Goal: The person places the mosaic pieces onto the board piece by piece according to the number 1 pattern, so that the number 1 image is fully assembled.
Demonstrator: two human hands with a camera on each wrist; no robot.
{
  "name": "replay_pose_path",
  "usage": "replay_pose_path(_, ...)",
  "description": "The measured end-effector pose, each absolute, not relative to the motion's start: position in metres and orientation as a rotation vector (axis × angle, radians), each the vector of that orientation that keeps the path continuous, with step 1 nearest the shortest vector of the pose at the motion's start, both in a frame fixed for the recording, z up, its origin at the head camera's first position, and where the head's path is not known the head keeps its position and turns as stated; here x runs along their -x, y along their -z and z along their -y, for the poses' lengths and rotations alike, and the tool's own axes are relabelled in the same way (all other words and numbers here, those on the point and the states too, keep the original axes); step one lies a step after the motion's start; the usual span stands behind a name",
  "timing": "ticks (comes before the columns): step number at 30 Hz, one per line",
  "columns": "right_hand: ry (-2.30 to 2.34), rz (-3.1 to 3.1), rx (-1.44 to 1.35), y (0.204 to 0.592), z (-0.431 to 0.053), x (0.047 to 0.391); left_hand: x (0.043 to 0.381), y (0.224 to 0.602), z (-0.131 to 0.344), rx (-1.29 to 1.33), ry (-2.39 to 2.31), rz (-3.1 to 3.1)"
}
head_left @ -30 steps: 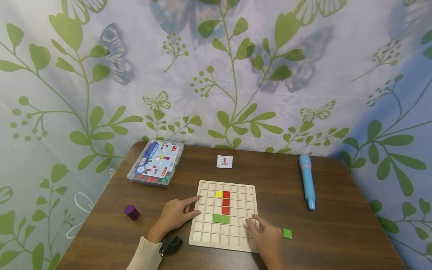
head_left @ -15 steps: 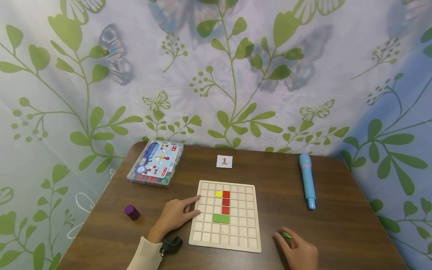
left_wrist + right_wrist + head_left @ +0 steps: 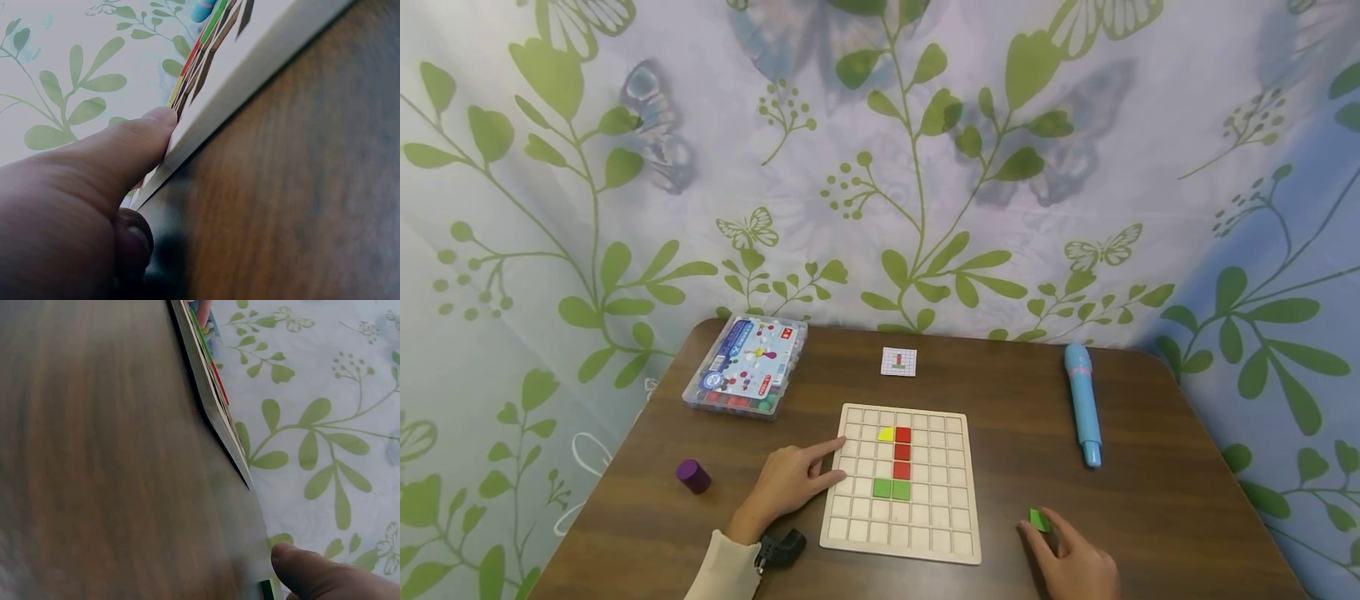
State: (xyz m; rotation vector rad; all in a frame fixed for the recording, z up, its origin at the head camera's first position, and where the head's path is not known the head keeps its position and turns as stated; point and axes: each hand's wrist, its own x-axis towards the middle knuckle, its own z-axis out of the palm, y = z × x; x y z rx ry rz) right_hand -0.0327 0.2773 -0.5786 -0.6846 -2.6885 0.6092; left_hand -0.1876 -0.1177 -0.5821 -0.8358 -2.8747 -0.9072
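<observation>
A square wooden grid board (image 3: 857, 529) lies on the table, with one yellow quarter-round tile (image 3: 887, 434), a column of red tiles (image 3: 902, 452) and two green tiles (image 3: 891, 489) in its cells. My left hand (image 3: 790, 482) rests at the board's left edge, index finger and thumb extended onto the rim; the left wrist view shows the thumb (image 3: 147, 134) against it. To the right of the board, my right hand (image 3: 1071, 558) pinches a loose green square tile (image 3: 1039, 521), which is tilted between thumb and index finger. Only the tile's edge shows in the right wrist view.
Behind the board lies a small printed pattern card (image 3: 898, 362). A clear plastic case (image 3: 747, 365) sits at the back left, and a purple cylinder (image 3: 693, 476) nearer on the left. On the right lies a light blue microphone-shaped object (image 3: 1082, 404).
My right hand has moved right, off the board's lower right corner, to the loose green tile, and now has it tilted between its fingers. The left hand has stayed in place.
</observation>
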Motion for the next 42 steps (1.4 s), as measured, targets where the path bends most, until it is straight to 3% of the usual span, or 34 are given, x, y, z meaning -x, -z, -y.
replay_pose_path(28, -0.551, 2.814, 0.854, 0.5759, -0.2777, 0.0344, 0.1862, 0.5817, 0.1172, 0.830, 0.897, 2.865)
replay_pose_path(42, -0.610, 2.712, 0.780, 0.5724, -0.2716, 0.0350, 0.1859, 0.5815, 0.1175, 0.833, 0.902, 2.860)
